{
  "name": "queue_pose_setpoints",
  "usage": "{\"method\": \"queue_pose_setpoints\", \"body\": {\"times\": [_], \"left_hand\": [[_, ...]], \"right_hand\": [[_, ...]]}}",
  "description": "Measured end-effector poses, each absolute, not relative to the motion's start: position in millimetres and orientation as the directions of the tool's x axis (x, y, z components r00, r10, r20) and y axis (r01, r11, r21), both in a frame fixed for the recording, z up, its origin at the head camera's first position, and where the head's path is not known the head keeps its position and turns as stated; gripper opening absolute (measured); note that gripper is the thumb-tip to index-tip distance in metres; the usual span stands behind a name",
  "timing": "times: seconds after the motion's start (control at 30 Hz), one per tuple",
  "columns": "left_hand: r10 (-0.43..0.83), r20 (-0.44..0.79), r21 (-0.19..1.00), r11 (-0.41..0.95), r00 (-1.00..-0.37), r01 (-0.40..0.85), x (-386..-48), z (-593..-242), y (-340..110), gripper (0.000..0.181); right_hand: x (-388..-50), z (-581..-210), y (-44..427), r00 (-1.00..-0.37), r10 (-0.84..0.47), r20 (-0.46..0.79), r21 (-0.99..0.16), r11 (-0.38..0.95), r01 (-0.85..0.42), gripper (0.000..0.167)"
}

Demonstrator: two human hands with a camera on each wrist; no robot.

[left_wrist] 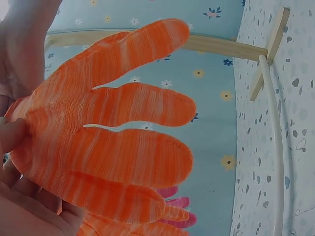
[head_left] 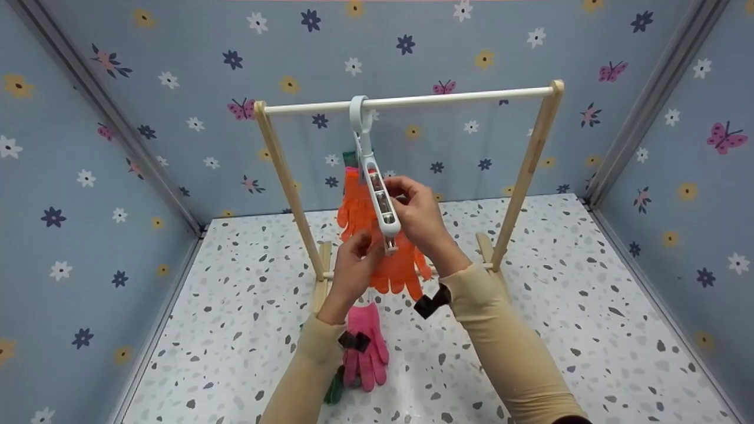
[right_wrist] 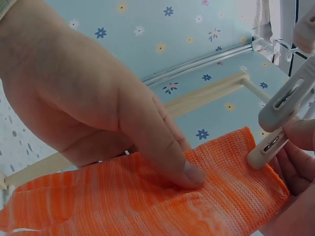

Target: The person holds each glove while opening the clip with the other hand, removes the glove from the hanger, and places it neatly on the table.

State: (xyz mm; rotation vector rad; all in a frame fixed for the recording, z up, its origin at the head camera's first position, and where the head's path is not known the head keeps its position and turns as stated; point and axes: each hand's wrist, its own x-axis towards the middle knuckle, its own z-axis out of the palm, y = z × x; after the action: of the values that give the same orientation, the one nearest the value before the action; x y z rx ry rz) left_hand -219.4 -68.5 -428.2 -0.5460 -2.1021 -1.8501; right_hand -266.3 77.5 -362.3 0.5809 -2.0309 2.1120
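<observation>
Lengthwise, one orange knit glove (right_wrist: 113, 189), pinched by right hand (head_left: 421, 215), lies cuff (right_wrist: 243, 194) against pale plastic clip (right_wrist: 265, 151) gripped by left hand (head_left: 354, 268).

Blue flowered walls (head_left: 206, 29) border a white speckled floor (head_left: 618, 330).

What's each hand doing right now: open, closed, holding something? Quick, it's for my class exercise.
Left hand: closed, pinching an orange glove.
Right hand: closed, pinching a clip at that glove's cuff.
</observation>
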Motion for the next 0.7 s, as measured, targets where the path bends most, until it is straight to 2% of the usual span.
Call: {"method": "queue_pose_setpoints", "body": {"times": [0.37, 0.7], "left_hand": [[0.114, 0.426, 0.899, 0.061, -0.898, 0.434, -219.7, -429.3, -70.9, 0.009], [0.119, 0.453, 0.887, 0.037, -0.884, 0.46, -219.0, -433.7, -71.5, 0.011]], "right_hand": [[-265.9, -361.1, 76.1, -0.913, -0.144, 0.383, -0.924, -0.07, -0.376, 0.02], [-266.0, -359.4, 75.6, -0.921, -0.107, 0.373, -0.926, -0.094, -0.364, 0.019]]}}
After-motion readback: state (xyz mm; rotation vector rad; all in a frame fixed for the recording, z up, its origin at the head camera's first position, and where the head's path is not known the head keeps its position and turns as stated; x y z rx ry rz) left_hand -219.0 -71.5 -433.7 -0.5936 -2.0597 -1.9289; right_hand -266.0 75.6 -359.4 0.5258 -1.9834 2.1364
